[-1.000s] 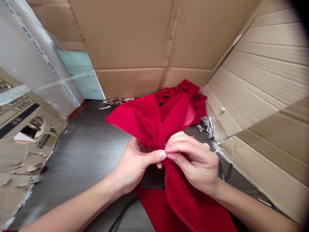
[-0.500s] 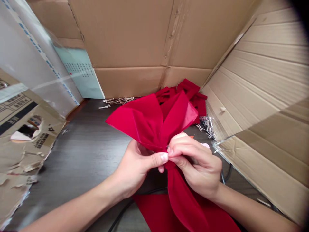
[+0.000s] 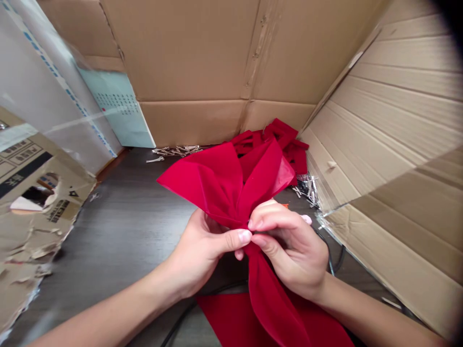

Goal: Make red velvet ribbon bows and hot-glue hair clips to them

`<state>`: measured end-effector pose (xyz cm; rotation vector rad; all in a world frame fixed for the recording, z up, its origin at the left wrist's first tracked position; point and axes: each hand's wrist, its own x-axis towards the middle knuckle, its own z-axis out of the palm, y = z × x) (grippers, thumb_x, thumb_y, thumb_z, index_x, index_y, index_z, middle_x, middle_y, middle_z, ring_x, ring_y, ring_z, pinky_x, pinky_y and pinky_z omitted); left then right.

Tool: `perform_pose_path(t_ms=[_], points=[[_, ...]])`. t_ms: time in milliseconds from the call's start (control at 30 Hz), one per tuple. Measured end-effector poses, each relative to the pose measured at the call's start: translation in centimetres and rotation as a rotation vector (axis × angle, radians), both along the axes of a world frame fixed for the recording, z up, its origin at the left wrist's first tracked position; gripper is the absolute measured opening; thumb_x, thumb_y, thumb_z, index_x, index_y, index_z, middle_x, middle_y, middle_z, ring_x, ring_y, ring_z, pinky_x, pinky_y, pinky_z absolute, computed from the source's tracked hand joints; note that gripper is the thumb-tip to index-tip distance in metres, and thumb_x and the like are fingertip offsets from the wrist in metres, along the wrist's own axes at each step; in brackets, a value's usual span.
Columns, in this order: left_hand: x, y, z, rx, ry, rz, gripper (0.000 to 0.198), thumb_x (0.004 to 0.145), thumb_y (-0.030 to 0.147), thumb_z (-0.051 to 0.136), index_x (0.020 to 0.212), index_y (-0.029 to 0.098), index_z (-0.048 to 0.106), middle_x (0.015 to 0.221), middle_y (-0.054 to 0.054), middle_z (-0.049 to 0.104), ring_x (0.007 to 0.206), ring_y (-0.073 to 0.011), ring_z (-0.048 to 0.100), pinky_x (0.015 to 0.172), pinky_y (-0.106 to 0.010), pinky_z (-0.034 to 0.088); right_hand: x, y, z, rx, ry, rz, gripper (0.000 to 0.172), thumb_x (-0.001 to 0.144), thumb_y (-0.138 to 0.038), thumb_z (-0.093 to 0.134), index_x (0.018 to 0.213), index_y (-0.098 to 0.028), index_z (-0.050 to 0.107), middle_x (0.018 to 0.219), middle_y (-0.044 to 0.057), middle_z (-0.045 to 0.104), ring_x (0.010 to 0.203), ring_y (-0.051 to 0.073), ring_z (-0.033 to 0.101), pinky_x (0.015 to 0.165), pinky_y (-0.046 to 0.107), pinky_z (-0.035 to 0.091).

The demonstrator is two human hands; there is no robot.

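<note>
A red velvety ribbon bow (image 3: 217,183) is gathered tight at its middle, with two wide ends fanning up and away and a long tail hanging toward me. My left hand (image 3: 206,246) is closed on the gathered part from the left, thumb across the front. From the right, my right hand (image 3: 292,241) pinches the same gather with thumb and fingertips. The two thumbs almost meet there. The fingers behind the fabric are partly hidden. Below the hands lies more flat red fabric (image 3: 231,318), overlapped by the tail.
Cardboard walls (image 3: 195,58) stand behind and at both sides. Red fabric pieces (image 3: 285,135) are heaped at the back right. Metal clips lie along the back (image 3: 177,152), and more silvery clips (image 3: 307,188) sit at the right. A dark cable (image 3: 181,320) crosses the dark table (image 3: 126,207).
Both hands keep their hold on the gather. My right hand's thumb and fingertips have parted slightly. The whole view has shifted a little.
</note>
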<state>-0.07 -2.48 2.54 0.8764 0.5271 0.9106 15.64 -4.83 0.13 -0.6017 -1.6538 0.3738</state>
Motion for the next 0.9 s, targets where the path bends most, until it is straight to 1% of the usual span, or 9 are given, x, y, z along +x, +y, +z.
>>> perform_pose_path(t_ms=[67,167,367,500,733,900], points=[[-0.03,0.05,-0.01,0.006,0.009,0.001,0.027,0.061,0.016,0.088,0.077,0.009,0.067,0.066,-0.002,0.063,0.058,-0.01,0.053,0.051,-0.021,0.045,0.1,0.11,0.03,-0.001,0.001,0.006,0.029,0.082,0.005,0.062,0.1,-0.016,0.062,0.088,0.005,0.063,0.084,0.017,0.061,0.073,0.03,0.051],[-0.08,0.01,-0.09,0.02,0.016,-0.002,0.026,0.063,0.017,0.087,0.076,0.009,0.067,0.066,-0.001,0.062,0.057,-0.0093,0.052,0.052,-0.021,0.044,0.18,0.17,0.2,0.015,-0.03,-0.007,0.026,0.082,0.004,0.063,0.097,-0.016,0.064,0.086,0.005,0.064,0.083,0.017,0.062,0.074,0.032,0.051],[-0.16,-0.05,-0.23,0.071,0.03,0.01,0.022,0.065,0.016,0.086,0.076,0.01,0.067,0.068,-0.001,0.063,0.057,-0.0091,0.052,0.053,-0.021,0.044,0.02,0.0,0.74,0.052,-0.057,-0.064,0.022,0.082,0.002,0.064,0.094,-0.016,0.066,0.082,0.005,0.066,0.078,0.018,0.063,0.069,0.032,0.052],[-0.19,-0.06,-0.2,0.097,0.037,0.021,0.02,0.065,0.015,0.085,0.074,0.01,0.067,0.066,-0.001,0.062,0.057,-0.0092,0.052,0.054,-0.021,0.044,-0.1,-0.03,0.97,0.079,-0.059,-0.072,0.022,0.082,0.002,0.064,0.093,-0.016,0.067,0.08,0.006,0.067,0.076,0.019,0.063,0.067,0.033,0.053],[-0.17,-0.24,-0.49,0.101,0.031,0.024,0.02,0.066,0.014,0.085,0.076,0.011,0.068,0.067,-0.001,0.063,0.058,-0.0094,0.051,0.054,-0.021,0.044,-0.21,-0.07,0.91,0.093,-0.053,-0.092,0.02,0.081,0.002,0.064,0.088,-0.016,0.067,0.078,0.006,0.066,0.075,0.019,0.063,0.066,0.034,0.052],[-0.1,-0.16,-0.42,0.089,0.041,0.023,0.023,0.065,0.017,0.086,0.077,0.01,0.068,0.068,-0.001,0.063,0.058,-0.0098,0.052,0.054,-0.022,0.045,-0.09,-0.06,0.72,0.094,-0.069,-0.099,0.019,0.084,-0.001,0.063,0.092,-0.018,0.066,0.078,0.005,0.067,0.075,0.019,0.064,0.066,0.035,0.053]])
